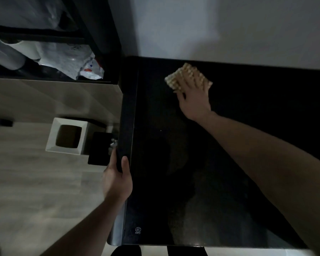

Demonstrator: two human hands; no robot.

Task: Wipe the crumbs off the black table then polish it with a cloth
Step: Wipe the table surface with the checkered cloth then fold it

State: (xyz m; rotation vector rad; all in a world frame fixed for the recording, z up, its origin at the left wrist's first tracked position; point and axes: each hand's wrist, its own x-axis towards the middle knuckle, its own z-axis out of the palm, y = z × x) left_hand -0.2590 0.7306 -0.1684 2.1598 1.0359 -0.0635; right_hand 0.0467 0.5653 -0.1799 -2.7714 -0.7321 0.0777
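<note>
- A small round "CCC" mark [138, 229] stands printed in pale lines on the black table [174, 182], near its front left corner.
- Tiny lettering beneath the mark is too small to read.

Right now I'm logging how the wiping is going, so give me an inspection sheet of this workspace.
Surface: glossy black table, dim light; one tiny pale speck near the middle, otherwise no crumbs visible.
Job's things: beige waffle-textured cloth flat on the table's far side.
Clutter: nothing seen on the table.
Grips: right hand pressed palm-down on the cloth; left hand clasping the table's left edge.
Cables: nothing seen.
Surroundings: white square bin on the pale wooden floor at left; white plastic bags on a dark shelf; white wall behind.
</note>
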